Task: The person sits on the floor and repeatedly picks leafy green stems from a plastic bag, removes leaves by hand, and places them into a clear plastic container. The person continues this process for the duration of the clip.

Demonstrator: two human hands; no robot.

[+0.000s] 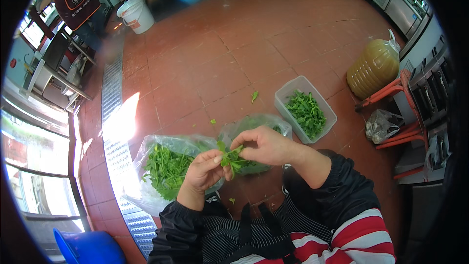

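My left hand [207, 170] pinches a small sprig of leafy greens [231, 159] between thumb and fingers. From the other side, my right hand [265, 146] has thumb and forefinger on the same sprig's leaves. Below and left of them, a clear plastic bag [146, 198] lies spread, holding a heap of stemmed leafy greens [166, 167]. Another clear plastic bag [234, 126] sits behind my right hand, its contents mostly hidden. To the right stands a translucent plastic tub [331, 112] with cut greens [306, 112] inside.
Loose leaves [254, 96] lie on the red tile floor [183, 80]. A metal drain grate [111, 91] runs along the left. A blue plastic container [91, 247], a white bucket [137, 14], a large bag of yellowish liquid [373, 68] and a person [77, 3] in an apron surround the area.
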